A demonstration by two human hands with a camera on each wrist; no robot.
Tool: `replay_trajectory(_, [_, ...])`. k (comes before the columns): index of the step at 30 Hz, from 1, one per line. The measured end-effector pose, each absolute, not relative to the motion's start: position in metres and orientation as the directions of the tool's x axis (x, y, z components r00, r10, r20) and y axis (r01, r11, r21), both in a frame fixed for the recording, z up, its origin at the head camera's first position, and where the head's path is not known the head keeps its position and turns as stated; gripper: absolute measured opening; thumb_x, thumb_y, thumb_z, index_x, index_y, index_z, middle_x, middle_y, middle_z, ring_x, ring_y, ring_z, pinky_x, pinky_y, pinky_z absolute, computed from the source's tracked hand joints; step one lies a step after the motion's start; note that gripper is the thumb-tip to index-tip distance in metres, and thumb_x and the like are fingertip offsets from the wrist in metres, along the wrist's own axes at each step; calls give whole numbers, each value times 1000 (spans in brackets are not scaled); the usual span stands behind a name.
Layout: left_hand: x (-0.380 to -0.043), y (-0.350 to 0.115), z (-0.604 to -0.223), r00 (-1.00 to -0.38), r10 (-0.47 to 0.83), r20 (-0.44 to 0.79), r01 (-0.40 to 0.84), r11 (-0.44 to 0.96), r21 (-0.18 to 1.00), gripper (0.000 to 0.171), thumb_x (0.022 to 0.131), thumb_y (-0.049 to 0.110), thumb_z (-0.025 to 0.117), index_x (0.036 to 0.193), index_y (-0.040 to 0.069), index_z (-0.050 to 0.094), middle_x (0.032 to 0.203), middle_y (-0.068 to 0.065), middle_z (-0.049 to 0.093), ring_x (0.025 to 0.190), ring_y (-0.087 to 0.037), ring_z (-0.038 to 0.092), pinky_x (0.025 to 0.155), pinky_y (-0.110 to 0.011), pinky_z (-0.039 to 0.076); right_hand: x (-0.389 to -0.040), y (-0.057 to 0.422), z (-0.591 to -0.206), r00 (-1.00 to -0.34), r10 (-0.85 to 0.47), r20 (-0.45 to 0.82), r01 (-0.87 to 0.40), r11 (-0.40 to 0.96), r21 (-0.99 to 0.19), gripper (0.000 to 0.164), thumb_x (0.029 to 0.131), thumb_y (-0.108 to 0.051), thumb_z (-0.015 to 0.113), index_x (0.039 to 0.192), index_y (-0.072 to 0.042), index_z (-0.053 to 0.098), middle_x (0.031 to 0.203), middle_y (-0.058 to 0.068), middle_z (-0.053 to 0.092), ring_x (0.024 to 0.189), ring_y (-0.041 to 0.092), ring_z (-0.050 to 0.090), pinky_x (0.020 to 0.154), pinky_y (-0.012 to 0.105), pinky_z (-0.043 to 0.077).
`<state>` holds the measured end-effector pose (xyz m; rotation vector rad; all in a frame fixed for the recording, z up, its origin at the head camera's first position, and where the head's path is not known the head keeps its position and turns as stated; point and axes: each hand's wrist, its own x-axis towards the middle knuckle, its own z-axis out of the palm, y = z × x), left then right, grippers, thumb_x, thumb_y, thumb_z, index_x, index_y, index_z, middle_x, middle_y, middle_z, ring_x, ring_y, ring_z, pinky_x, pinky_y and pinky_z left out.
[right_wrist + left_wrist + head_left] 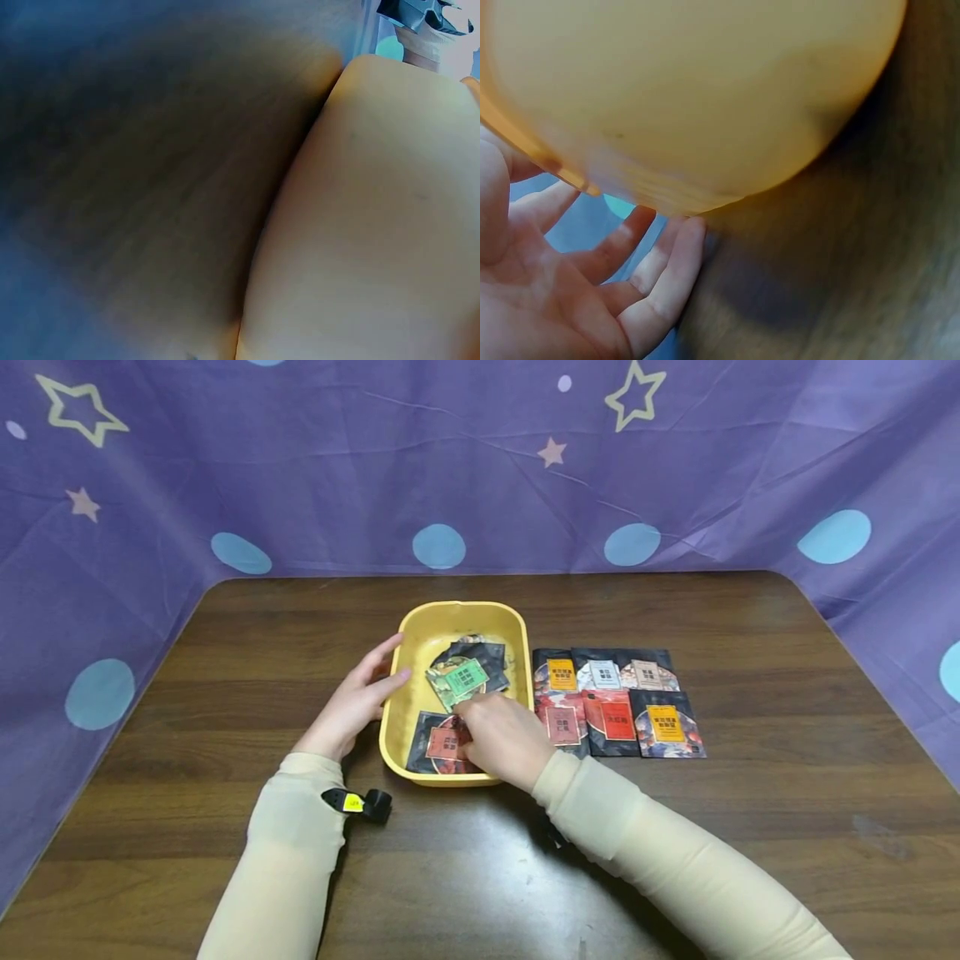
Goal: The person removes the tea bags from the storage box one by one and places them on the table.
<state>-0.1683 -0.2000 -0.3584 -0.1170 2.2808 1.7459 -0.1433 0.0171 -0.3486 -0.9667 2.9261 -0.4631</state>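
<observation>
I'd hold the yellow tub point(431, 635) steady with the left hand point(356, 702), fingers loosely spread against its side, and take the red-label sachet point(441, 744) by an edge so the green-label sachet point(463, 679) isn't dragged. The right hand point(506, 735) bends over the red-label sachet at the tub's near end, can't tell if its grip is pinching it. That sachet's flat, dark with red artwork, partly hidden

In my head view, the right hand point(507, 737) covers part of the lower sachet point(441, 743) in the yellow basin point(457, 607); I cannot verify fingertip contact. Both wrist views crop the basin and blur the tabletop point(840, 255).
</observation>
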Motion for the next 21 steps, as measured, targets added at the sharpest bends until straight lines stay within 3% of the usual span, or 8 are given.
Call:
replay_trajectory(5, [-168,-200,-359,-962,91,-258,-227,259,939,63,102,30,53,158,32,24,153,-19,31,117,-30,54,81,-31,57,-143,16,-348,-809,-586,45,-573,772,-276,16,78,-19,81,88,-12,70,83,4,70,82,23,68,69,39,56])
replay_trajectory(14, [-169,-199,-360,-964,90,-250,-221,249,943,63,102,30,54,157,33,25,152,-19,33,116,-29,54,81,-31,57,-143,18,-347,-809,-587,39,-580,783,-225,47,76,-21,83,121,-13,70,112,4,68,102,26,61,83,39,55])
replay_trajectory(21, [-169,-199,-359,-966,83,-246,-219,250,943,62,102,28,53,158,32,26,151,-19,33,113,-28,55,79,-31,58,-143,19,-346,-803,-590,81,-589,767,-257,50,76,-13,82,124,-9,68,110,7,64,105,26,59,83,40,54])
